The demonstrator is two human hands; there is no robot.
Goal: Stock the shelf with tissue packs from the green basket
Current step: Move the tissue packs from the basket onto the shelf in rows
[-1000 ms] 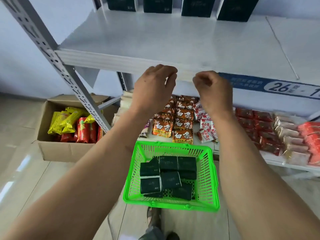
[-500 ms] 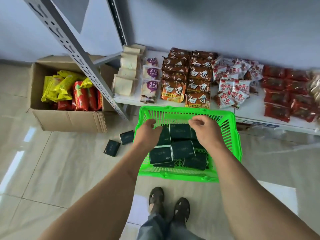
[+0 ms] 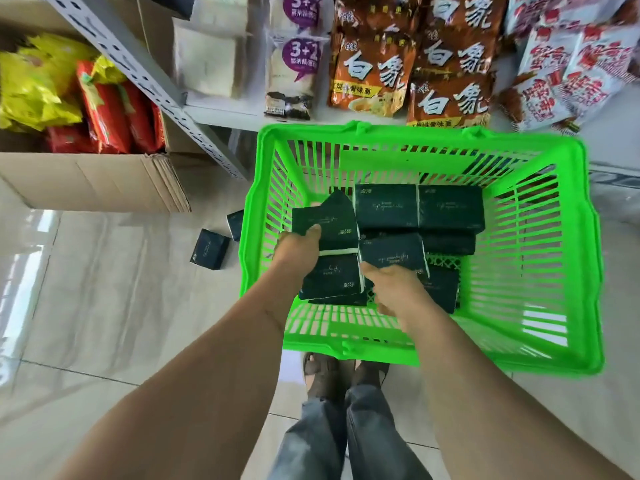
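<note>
The green basket (image 3: 568,344) stands on the floor in front of the low shelf and holds several dark green tissue packs (image 3: 419,206). My left hand (image 3: 299,245) grips one tilted pack (image 3: 327,220) at the basket's left side, thumb on its top face. My right hand (image 3: 394,291) reaches in beside it, fingers curled down at the near edge of another pack (image 3: 391,252); the fingertips are hidden, so the grip is unclear. More packs lie underneath.
Two loose tissue packs (image 3: 209,249) lie on the tiled floor left of the basket. A cardboard box (image 3: 93,181) of yellow and red snack bags sits further left. The low shelf (image 3: 221,114) carries noodle and snack packets. A slanted metal rack post (image 3: 145,74) crosses the upper left. My feet (image 3: 343,375) stand behind the basket.
Both hands dropped from the upper shelf edge into the basket as my view tilted down. My left hand has taken hold of a pack; my right hand has reached a second one.
</note>
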